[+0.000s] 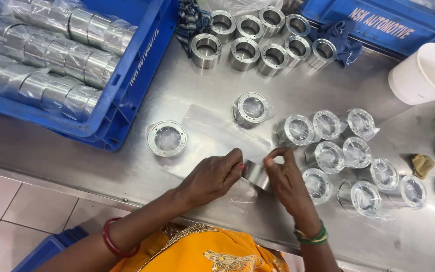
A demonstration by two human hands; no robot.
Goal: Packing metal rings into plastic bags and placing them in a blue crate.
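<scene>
My left hand [211, 176] and my right hand [285, 177] both grip one shiny metal ring [256, 174] held just above the steel table [177, 95], with clear plastic film around it. A sheet of clear plastic [212, 132] lies flat on the table just beyond my hands. A wrapped ring [167, 138] stands to the left of my hands. Another wrapped ring [250, 109] stands farther back.
Several wrapped rings [346, 151] cluster at the right. Bare metal rings [258, 43] stand at the back beside a dark blue cloth [341, 38]. A blue crate [127, 90] with bagged ring rolls sits left. A white cup [426, 73] is at the right, another blue crate [378, 20] behind.
</scene>
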